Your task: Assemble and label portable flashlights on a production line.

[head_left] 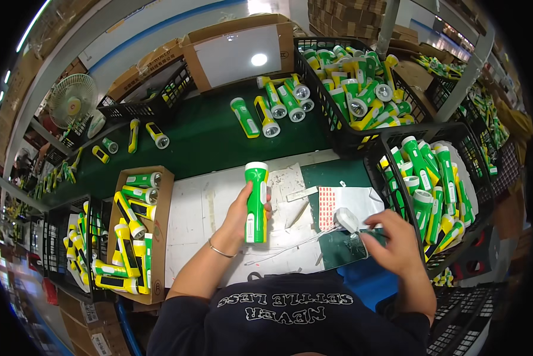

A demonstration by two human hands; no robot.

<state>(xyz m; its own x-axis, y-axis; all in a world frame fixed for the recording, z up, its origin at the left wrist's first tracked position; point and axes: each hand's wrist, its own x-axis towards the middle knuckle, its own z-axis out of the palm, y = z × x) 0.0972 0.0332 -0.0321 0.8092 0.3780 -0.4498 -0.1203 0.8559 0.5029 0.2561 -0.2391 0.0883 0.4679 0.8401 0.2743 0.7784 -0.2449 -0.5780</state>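
Note:
My left hand (238, 215) is closed round a green and yellow flashlight (256, 204), which stands upright above the worktable with its white-rimmed head at the top. On the right, my right hand (394, 242) hovers over the table edge with curled fingers; thumb and forefinger are apart and I see nothing between them. Close to those fingertips sits a white rounded device (346, 219) with a thin white cable (296, 244) running left across the table. Beside it lies a sheet of small red stickers (327, 204), partly covered by the device, on white backing paper (361, 200).
Flashlights fill a cardboard box (167, 225) on the left and black crates (376, 155) on the right. Several more flashlights (244, 117) lie on the green conveyor belt (201, 133) across the table. A fan (73, 102) stands at the far left.

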